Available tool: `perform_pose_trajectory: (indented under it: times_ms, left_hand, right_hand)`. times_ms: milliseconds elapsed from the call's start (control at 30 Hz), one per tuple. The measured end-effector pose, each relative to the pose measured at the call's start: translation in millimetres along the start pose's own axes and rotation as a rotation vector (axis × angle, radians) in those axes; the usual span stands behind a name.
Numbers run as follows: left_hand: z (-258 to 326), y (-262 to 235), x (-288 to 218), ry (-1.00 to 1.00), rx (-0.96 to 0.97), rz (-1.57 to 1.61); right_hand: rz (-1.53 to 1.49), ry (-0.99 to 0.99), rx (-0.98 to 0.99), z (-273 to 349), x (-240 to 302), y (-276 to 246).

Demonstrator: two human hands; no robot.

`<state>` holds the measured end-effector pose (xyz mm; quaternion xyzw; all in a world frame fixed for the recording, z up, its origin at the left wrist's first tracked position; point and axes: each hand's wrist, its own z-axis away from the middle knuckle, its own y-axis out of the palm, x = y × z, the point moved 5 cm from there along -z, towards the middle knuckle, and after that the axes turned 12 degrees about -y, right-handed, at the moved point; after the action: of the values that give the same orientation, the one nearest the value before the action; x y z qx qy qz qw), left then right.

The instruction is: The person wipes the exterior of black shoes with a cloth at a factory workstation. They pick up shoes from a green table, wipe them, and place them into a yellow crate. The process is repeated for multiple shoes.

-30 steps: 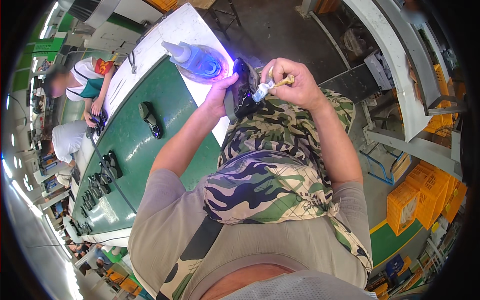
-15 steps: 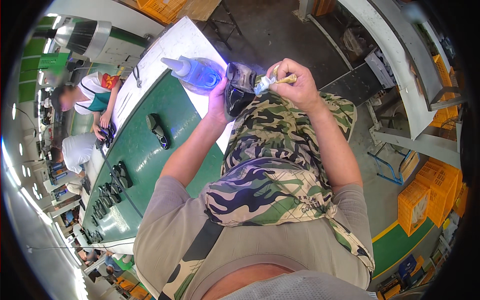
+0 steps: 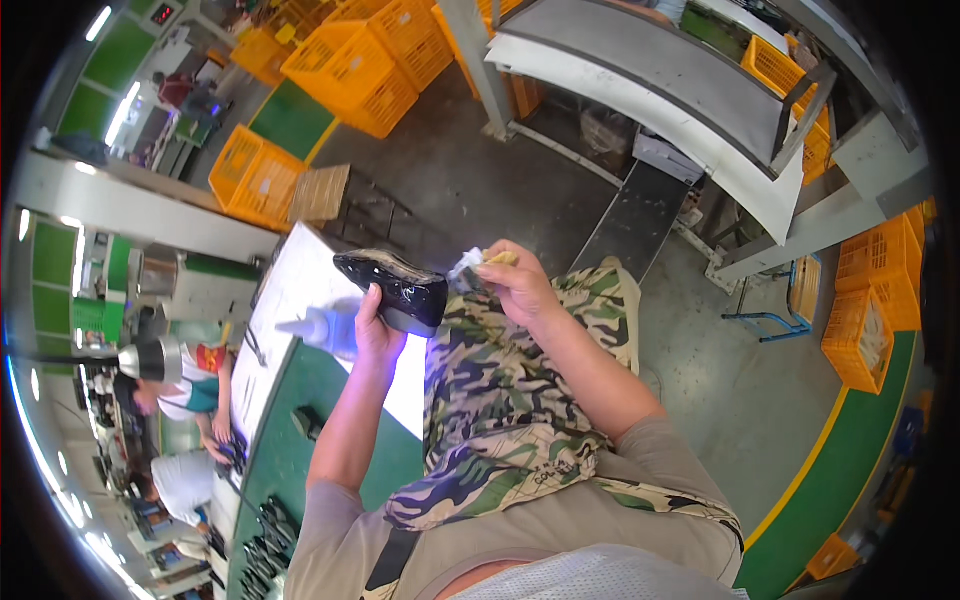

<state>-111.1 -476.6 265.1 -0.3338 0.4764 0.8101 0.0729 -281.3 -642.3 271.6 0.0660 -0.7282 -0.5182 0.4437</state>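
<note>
My left hand (image 3: 378, 328) is closed around a glossy black shoe (image 3: 408, 297), thumb on its side, held in front of me over the edge of the white tabletop (image 3: 290, 265). Just right of the shoe, the fingers of my right hand (image 3: 520, 288) pinch a crumpled whitish cloth (image 3: 466, 264). A yellowish piece (image 3: 503, 258) shows at those fingertips; what it is I cannot make out. Beside my left wrist stands a translucent blue squeeze bottle (image 3: 335, 331) with a pointed nozzle. One dark shoe (image 3: 307, 421) lies on the green surface (image 3: 335, 385) left of my forearm.
More dark shoes (image 3: 268, 545) are lined up on the green surface at lower left. A co-worker (image 3: 205, 395) handles a dark shoe across the table. Orange crates (image 3: 350, 75) stand ahead and at right (image 3: 855, 340). A metal lamp (image 3: 152, 358) hangs at left.
My view has swung, bringing the crates ahead into sight. The shoe in my left hand has turned from upright to lying sideways. My right hand still pinches the cloth, now slightly apart from the shoe.
</note>
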Motion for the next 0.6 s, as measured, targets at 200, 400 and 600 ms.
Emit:
perform_pose_trajectory:
  times_ms: [200, 400, 600]
  left_hand:
    - [-60, 84, -37, 0.094, 0.035, -0.239]
    - [-118, 224, -86, 0.373, 0.088, -0.231]
    - [-151, 397, -206, 0.815, 0.224, -0.405]
  right_hand:
    - [-0.075, -0.045, -0.369, -6, -25, -114]
    - [-0.083, -0.013, -0.506, 1, -51, -191]
    - [-0.022, -0.037, -0.465, -14, -63, -210]
